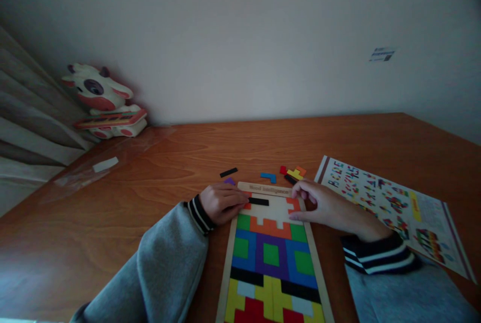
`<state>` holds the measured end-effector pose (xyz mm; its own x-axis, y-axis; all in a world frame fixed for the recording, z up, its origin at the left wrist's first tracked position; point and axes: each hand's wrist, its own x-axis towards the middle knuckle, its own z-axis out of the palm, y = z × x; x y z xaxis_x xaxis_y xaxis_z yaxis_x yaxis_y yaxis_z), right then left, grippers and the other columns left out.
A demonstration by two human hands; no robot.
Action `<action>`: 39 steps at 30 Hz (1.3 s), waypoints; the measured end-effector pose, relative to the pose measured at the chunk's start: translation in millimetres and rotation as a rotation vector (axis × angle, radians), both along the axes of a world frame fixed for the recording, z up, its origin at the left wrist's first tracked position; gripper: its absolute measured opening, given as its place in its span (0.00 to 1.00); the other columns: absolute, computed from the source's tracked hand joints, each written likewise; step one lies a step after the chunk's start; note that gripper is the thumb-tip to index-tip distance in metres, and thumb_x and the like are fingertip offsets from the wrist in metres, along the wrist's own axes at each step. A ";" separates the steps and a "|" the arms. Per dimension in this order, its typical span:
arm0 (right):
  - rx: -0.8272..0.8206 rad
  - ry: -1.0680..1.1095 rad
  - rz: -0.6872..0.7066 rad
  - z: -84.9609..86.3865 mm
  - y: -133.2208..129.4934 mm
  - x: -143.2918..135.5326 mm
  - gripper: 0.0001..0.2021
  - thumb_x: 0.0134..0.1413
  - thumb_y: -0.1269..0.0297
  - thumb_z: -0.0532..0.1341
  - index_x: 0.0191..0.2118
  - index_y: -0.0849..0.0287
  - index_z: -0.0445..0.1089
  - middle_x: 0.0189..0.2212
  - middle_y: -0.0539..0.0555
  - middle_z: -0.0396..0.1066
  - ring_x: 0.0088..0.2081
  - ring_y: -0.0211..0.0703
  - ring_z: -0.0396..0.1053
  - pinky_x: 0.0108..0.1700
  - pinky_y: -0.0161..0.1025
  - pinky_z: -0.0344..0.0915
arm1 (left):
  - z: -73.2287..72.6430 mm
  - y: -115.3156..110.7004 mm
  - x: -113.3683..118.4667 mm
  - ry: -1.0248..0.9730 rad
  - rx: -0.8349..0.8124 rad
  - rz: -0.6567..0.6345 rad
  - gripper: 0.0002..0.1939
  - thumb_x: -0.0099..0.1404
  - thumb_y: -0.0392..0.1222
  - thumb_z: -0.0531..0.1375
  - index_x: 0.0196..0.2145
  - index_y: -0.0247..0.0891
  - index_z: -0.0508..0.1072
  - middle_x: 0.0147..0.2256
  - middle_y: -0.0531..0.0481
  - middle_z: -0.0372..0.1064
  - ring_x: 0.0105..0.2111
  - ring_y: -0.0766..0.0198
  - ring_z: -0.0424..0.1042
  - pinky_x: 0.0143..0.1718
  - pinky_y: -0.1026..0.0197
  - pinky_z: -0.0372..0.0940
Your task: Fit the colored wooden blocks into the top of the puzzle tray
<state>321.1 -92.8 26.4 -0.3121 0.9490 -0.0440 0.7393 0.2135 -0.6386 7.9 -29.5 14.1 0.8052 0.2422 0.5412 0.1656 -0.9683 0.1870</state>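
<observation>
A wooden puzzle board (264, 189) lies on the table, its lower part filled with coloured pieces. My left hand (224, 202) is closed at the board's upper left corner, its fingertips on the left end of a black bar (259, 201) in the top section. My right hand (313, 202) rests at the upper right edge, thumb and fingers apart beside an orange piece (293, 205). Between the hands the pale base of the board shows. An orange notched piece (270, 227) sits below, between two green ones.
Behind the board lie a loose black bar (228, 172), a purple piece (230, 181), a blue piece (268, 177) and a yellow piece (295, 174). A printed sheet (394, 202) is at the right. A cow toy (105, 102) stands at the back left.
</observation>
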 end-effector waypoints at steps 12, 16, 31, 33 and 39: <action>0.297 0.009 -0.027 10.6 5.4 -2.4 0.16 0.62 0.54 0.53 0.35 0.55 0.74 0.30 0.54 0.72 0.30 0.43 0.68 0.32 0.39 0.63 | 5.0 -2.3 2.1 -0.002 0.013 0.004 0.09 0.64 0.33 0.57 0.42 0.35 0.75 0.42 0.45 0.77 0.40 0.62 0.76 0.43 0.60 0.73; 0.432 -0.057 -0.304 -0.4 14.1 2.9 0.20 0.63 0.52 0.50 0.31 0.57 0.72 0.26 0.54 0.72 0.26 0.43 0.68 0.30 0.40 0.60 | 4.1 -2.3 1.9 -0.006 0.012 0.006 0.09 0.65 0.34 0.57 0.42 0.36 0.75 0.41 0.45 0.77 0.40 0.63 0.76 0.44 0.61 0.72; 0.465 -0.165 -0.144 -13.2 46.7 -28.1 0.11 0.58 0.55 0.60 0.40 0.54 0.75 0.37 0.56 0.72 0.40 0.49 0.70 0.42 0.46 0.65 | -0.9 0.3 0.4 -0.005 0.014 0.008 0.10 0.64 0.36 0.58 0.43 0.36 0.75 0.41 0.45 0.77 0.40 0.61 0.76 0.43 0.59 0.73; 0.413 -0.173 -0.169 -13.0 55.7 -34.2 0.12 0.54 0.54 0.63 0.39 0.55 0.76 0.35 0.55 0.72 0.38 0.48 0.70 0.40 0.45 0.65 | -0.1 0.3 0.9 -0.011 0.024 0.007 0.09 0.64 0.36 0.58 0.42 0.35 0.76 0.40 0.45 0.78 0.39 0.61 0.76 0.43 0.60 0.73; 0.280 -0.121 -0.209 -9.9 71.9 -38.8 0.08 0.49 0.57 0.66 0.31 0.55 0.77 0.31 0.54 0.73 0.33 0.45 0.70 0.34 0.41 0.63 | 2.4 -1.4 1.9 -0.018 0.025 0.012 0.09 0.63 0.35 0.59 0.42 0.35 0.75 0.40 0.45 0.78 0.39 0.62 0.76 0.43 0.60 0.72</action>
<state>282.3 -20.9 16.5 -0.1185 0.9722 0.2020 0.8522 0.2040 -0.4818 9.7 -30.9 16.6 0.7923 0.2381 0.5618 0.1742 -0.9707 0.1658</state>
